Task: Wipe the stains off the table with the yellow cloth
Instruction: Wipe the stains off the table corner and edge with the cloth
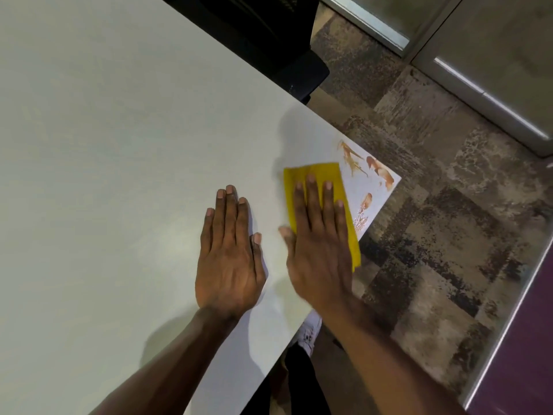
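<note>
Mottled grey-brown carpet (419, 205) runs along the right of the view, and a black chair (269, 40) stands at the far edge of the white tabletop (104, 145). Near the tabletop's right corner lies the yellow cloth (311, 178), flat on the surface, its near end reaching the tabletop's edge. The right hand (320, 244) lies palm-down on the cloth, fingers stretched out and close together; its grip is not closed round anything, it only presses the cloth flat. Just beyond the cloth, at the corner, are orange-brown stains (380, 172), with more smears (363, 211) beside the cloth's right edge. The left hand (229, 262) rests flat on the bare tabletop just left of the cloth, fingers extended, holding nothing. A white shoe (309, 333) shows below the tabletop's edge.
</note>
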Motion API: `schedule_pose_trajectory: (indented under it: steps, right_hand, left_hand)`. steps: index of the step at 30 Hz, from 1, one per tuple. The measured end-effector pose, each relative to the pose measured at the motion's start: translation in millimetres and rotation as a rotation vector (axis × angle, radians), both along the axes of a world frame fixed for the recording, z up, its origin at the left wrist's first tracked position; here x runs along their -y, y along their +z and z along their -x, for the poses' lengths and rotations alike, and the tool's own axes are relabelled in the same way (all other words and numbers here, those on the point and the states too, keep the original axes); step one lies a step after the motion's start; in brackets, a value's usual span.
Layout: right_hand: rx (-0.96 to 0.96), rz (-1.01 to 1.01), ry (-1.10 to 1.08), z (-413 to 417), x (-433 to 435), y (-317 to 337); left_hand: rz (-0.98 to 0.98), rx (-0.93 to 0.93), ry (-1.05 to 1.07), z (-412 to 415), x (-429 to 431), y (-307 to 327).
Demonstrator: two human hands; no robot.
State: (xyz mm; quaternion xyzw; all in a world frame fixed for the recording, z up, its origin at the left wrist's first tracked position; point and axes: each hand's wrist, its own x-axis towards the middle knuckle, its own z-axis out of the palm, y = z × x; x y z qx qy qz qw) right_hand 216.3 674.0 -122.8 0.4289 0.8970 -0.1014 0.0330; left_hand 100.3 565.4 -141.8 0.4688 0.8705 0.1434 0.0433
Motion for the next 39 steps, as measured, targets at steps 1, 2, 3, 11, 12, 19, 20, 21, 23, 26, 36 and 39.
schedule_pose_trajectory:
  steps: [1,2,3,11,12,19,20,21,23,26,36,39]
  right_hand:
    - [0.013,0.013,0.011,-10,15,3]
    - [0.026,0.022,0.017,-18,26,5]
    - [0.037,0.019,0.022,-23,32,5]
    - [-0.007,-0.035,-0.074,6,-48,-10]
    - [-0.010,-0.039,-0.085,8,-50,-11]
    - [0.008,0.051,-0.008,-32,59,12]
    - [0.005,0.048,0.004,-38,67,12]
    - [-0.001,0.050,0.004,-41,66,11]
    - [-0.015,0.030,-0.018,-37,43,3]
    - [-0.026,-0.013,-0.099,-24,-6,-5]
    - [-0.022,0.054,-0.042,-45,83,11]
    - [-0.038,0.003,-0.186,-40,45,-3]
  left_hand:
    - [0.003,0.000,0.001,0,0,0]
    - [0.007,-0.002,0.003,0,0,0]
    - [0.014,-0.002,0.004,0,0,0]
    - [0.026,0.010,0.013,-1,-1,3]
    - [0.026,0.011,0.013,0,-2,3]
    - [0.035,-0.005,0.010,-1,-2,8]
    - [0.035,-0.005,0.011,0,-2,8]
    - [0.033,-0.005,0.010,-1,-2,8]
    - [0.033,-0.012,0.008,-1,-3,8]
    - [0.048,-0.028,-0.002,-1,-2,8]
    - [0.057,-0.016,0.003,-1,-2,9]
    - [0.055,-0.014,-0.009,0,-2,9]
